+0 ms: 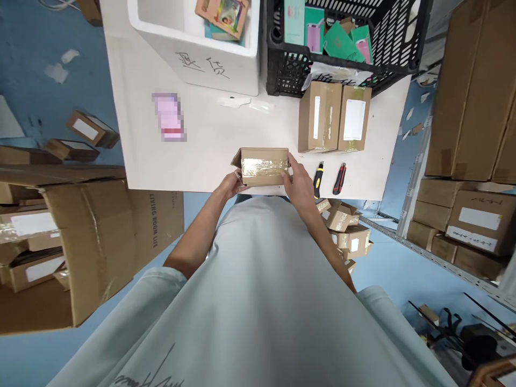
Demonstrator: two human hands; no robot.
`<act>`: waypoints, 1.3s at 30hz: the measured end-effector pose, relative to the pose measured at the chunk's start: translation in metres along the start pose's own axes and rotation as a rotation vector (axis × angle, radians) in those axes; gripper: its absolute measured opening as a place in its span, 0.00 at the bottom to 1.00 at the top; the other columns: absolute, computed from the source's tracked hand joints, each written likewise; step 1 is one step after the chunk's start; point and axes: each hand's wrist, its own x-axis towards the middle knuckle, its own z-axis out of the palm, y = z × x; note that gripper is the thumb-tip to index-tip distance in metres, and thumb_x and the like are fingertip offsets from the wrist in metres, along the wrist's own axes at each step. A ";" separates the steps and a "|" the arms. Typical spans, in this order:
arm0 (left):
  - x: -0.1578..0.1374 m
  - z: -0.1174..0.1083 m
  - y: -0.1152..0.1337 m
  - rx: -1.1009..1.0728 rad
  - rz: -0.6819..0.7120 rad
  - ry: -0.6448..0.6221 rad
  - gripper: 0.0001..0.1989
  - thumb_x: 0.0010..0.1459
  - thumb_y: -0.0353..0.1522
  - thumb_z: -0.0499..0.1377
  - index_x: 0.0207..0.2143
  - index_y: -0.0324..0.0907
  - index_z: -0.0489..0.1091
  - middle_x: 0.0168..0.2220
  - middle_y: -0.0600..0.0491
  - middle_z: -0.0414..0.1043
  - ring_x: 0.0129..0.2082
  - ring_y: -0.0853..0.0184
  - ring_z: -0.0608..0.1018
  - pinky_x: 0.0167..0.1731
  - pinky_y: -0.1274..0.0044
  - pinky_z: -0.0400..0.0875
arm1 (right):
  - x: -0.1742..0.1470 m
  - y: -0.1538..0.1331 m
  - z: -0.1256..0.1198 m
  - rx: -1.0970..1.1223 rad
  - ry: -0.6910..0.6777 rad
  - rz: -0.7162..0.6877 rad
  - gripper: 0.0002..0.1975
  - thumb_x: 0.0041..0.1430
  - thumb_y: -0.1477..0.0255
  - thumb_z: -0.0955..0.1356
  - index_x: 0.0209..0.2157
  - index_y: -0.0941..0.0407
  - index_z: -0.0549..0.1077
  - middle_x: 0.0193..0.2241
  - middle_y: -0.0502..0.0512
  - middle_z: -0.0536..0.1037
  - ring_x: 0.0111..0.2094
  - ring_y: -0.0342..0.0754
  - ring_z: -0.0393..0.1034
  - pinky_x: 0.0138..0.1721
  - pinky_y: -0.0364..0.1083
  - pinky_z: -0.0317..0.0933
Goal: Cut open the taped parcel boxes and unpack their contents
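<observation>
A small cardboard box [265, 165] with shiny tape along its side lies at the front edge of the white table, between my two hands. Its left end has a flap standing open. My left hand [231, 184] grips that left end from below, fingers partly hidden behind it. At the right end my right hand [299, 183] is closed round the corner, thumb on the near side. To the right of my right hand lie a yellow-and-black utility knife [318, 180] and a red-and-black utility knife [339, 179].
Two taped cartons [353, 119] stand side by side before a black crate [282, 70] holding green boxes. A white foam bin [226, 72] stands beside it. A blurred pink item [169, 117] lies left on the table. Small boxes [349, 231] are piled below, right; a large open carton [100, 236] stands left.
</observation>
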 end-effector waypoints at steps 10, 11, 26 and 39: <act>-0.010 0.018 -0.005 -0.056 -0.028 -0.002 0.16 0.74 0.48 0.64 0.45 0.44 0.75 0.41 0.45 0.82 0.44 0.58 0.85 0.48 0.66 0.87 | 0.001 0.054 -0.006 0.091 0.129 0.015 0.27 0.80 0.66 0.66 0.75 0.54 0.73 0.62 0.66 0.84 0.64 0.58 0.75 0.67 0.58 0.71; -0.012 0.023 -0.003 -0.072 -0.030 -0.035 0.16 0.75 0.48 0.63 0.46 0.44 0.75 0.42 0.45 0.83 0.45 0.57 0.86 0.49 0.65 0.87 | 0.002 0.063 -0.007 0.127 0.132 0.017 0.26 0.80 0.66 0.66 0.74 0.55 0.74 0.63 0.67 0.84 0.63 0.58 0.76 0.66 0.58 0.72; -0.086 -0.030 0.053 0.294 0.485 0.180 0.21 0.68 0.50 0.69 0.53 0.46 0.77 0.51 0.47 0.80 0.53 0.57 0.82 0.53 0.65 0.85 | 0.058 0.102 0.068 0.696 -0.052 -0.013 0.30 0.74 0.57 0.67 0.69 0.59 0.69 0.65 0.70 0.82 0.66 0.47 0.77 0.61 0.48 0.76; -0.071 -0.014 0.013 0.432 0.588 0.171 0.42 0.58 0.39 0.74 0.72 0.41 0.66 0.69 0.35 0.74 0.69 0.46 0.78 0.70 0.53 0.73 | 0.053 0.111 0.077 0.669 0.200 -0.181 0.36 0.72 0.47 0.71 0.74 0.47 0.70 0.75 0.64 0.71 0.71 0.61 0.73 0.64 0.62 0.78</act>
